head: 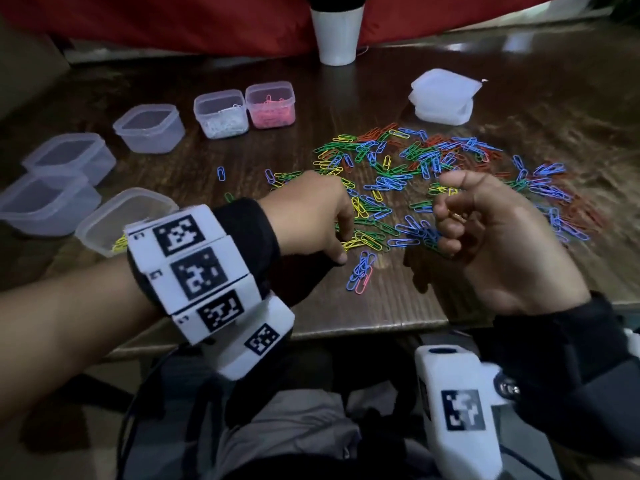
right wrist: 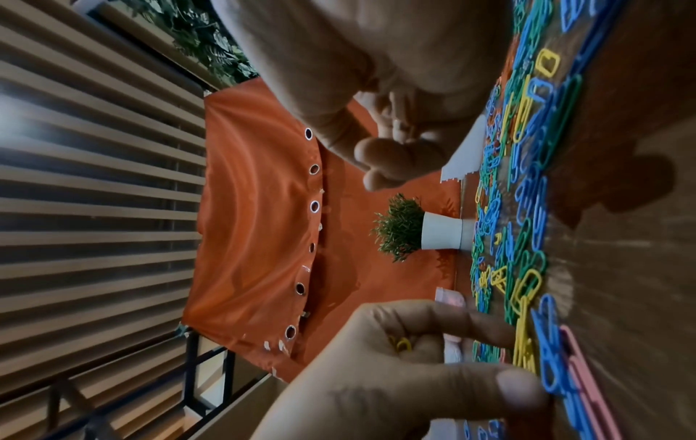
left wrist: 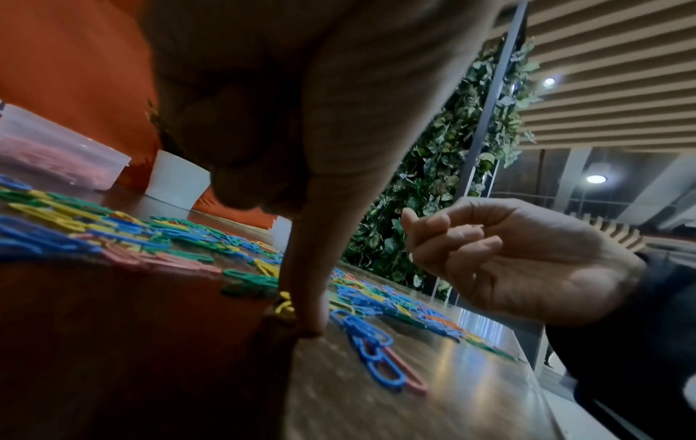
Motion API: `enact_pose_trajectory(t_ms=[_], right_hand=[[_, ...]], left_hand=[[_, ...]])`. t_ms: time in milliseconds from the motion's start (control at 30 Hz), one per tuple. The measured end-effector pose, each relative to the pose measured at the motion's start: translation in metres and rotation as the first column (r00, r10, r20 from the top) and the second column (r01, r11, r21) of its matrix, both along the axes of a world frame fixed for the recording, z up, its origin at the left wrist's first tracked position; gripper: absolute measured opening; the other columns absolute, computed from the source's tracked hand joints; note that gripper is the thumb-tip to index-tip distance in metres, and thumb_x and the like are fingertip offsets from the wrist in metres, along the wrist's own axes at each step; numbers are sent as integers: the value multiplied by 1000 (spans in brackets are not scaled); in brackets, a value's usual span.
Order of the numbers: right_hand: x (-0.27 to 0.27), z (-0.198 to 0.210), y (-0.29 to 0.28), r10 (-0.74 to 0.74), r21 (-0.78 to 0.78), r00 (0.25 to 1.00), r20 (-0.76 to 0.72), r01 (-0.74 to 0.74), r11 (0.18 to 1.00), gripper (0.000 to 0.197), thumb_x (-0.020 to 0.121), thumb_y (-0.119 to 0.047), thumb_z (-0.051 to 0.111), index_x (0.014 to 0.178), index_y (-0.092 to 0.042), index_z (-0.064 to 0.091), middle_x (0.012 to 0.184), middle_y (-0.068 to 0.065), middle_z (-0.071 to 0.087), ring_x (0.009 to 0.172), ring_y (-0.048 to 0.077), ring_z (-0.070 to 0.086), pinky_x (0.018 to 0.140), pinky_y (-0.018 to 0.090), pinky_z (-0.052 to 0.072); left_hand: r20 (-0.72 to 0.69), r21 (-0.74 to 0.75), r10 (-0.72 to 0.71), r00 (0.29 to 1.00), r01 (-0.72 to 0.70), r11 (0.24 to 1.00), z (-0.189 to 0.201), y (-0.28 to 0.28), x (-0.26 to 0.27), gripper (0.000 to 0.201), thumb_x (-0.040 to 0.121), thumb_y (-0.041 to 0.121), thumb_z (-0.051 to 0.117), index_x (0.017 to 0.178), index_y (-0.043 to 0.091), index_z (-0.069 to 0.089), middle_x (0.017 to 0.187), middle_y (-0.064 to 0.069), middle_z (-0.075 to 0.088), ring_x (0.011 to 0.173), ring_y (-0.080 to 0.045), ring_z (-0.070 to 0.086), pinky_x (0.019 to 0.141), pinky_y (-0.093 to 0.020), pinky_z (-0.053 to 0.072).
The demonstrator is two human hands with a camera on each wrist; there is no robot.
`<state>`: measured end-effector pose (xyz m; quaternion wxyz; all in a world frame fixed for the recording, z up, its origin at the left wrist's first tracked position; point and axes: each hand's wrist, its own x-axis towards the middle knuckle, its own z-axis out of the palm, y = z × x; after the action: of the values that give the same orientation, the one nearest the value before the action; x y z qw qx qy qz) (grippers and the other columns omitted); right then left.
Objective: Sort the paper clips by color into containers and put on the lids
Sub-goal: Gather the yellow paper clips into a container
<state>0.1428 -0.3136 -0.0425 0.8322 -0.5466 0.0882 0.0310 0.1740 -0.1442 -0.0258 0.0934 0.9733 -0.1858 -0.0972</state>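
A heap of mixed paper clips [head: 415, 168], blue, green, yellow and red, covers the middle of the wooden table [head: 381, 306]. My left hand [head: 346, 244] reaches down at the heap's near edge. Its forefinger and thumb pinch yellow paper clips [right wrist: 523, 351] lying on the table, and more yellow clips [right wrist: 401, 345] sit tucked in its curled fingers. My right hand [head: 441, 216] hovers just to the right with its fingers curled in, and a bit of yellow [head: 454, 215] shows between them. A clear container [head: 117, 220] with yellow clips stands beside my left wrist.
Containers of white clips [head: 221, 114] and pink clips [head: 270, 103] stand at the back, with three empty ones [head: 149, 128] curving left. Stacked lids [head: 443, 95] lie back right, beside a white pot [head: 337, 29]. Blue clips and one pink clip [head: 362, 275] lie near the front edge.
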Motion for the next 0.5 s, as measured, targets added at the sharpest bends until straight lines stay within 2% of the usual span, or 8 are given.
enact_pose_trajectory(t_ms=[33, 100, 200, 267, 300, 367, 433, 500], right_hand=[[-1, -1, 0, 1, 13, 1000, -2, -1, 1000, 24, 88, 3, 34, 84, -15, 50, 49, -5, 47, 40, 4, 34, 36, 13, 26], [-2, -3, 1, 5, 62, 999, -32, -3, 998, 23, 89, 1, 35, 84, -15, 50, 51, -4, 47, 39, 4, 35, 36, 12, 27], [-3, -5, 6, 23, 148, 995, -94, -8, 989, 18, 93, -7, 39, 81, -16, 48, 53, -3, 44, 39, 3, 33, 35, 11, 27], [-1, -8, 8, 34, 164, 993, -115, -15, 986, 20, 95, -8, 39, 77, -16, 46, 53, -4, 40, 38, 3, 29, 34, 10, 23], [0, -10, 9, 35, 160, 992, -122, -15, 987, 22, 95, -7, 38, 77, -16, 46, 52, -5, 38, 37, 3, 26, 34, 10, 20], [1, -13, 10, 35, 180, 989, -142, -9, 984, 22, 95, -5, 35, 79, -15, 48, 50, -5, 35, 36, 2, 23, 34, 11, 17], [3, -15, 11, 32, 256, 983, -179, 16, 967, 21, 96, -9, 35, 80, -13, 49, 52, -4, 34, 38, 3, 24, 34, 11, 19], [4, -17, 12, 35, 359, 976, -217, 46, 932, 25, 97, -15, 35, 76, -11, 48, 58, -2, 36, 45, 6, 28, 36, 11, 28]], left_hand=[[1, 12, -10, 1000, 10, 1000, 0, -2, -1, 21, 65, 28, 82, 81, 21, 71, 59, 13, 47, 72, -13, 49, 70, -26, 43], [-36, 34, -29, 999, 31, 999, 2, -5, -1, 17, 65, 25, 82, 72, 21, 67, 57, 12, 48, 67, -11, 49, 64, -24, 41], [-104, 81, -45, 994, 53, 995, 5, -4, -1, 12, 74, 22, 75, 75, 15, 67, 56, 9, 48, 58, -5, 47, 53, -18, 33], [-46, 172, -69, 997, 76, 982, 2, -6, -7, 14, 83, 21, 65, 74, 11, 60, 61, 2, 46, 70, -16, 55, 57, -24, 35], [18, 242, -84, 996, 77, 967, 0, -8, -12, 19, 86, 19, 59, 71, 10, 52, 63, -1, 41, 78, -23, 56, 60, -27, 35], [141, 359, -128, 982, 70, 931, -4, -13, -21, 25, 89, 15, 51, 70, 11, 36, 63, -1, 29, 87, -30, 55, 61, -31, 34], [152, 328, -108, 982, 53, 943, -2, -14, -20, 26, 89, 16, 50, 69, 10, 34, 62, -1, 29, 88, -30, 56, 61, -33, 35], [97, 166, -38, 995, 22, 986, 9, -13, -13, 23, 88, 19, 53, 70, 3, 51, 62, -8, 44, 81, -26, 58, 64, -33, 39]])
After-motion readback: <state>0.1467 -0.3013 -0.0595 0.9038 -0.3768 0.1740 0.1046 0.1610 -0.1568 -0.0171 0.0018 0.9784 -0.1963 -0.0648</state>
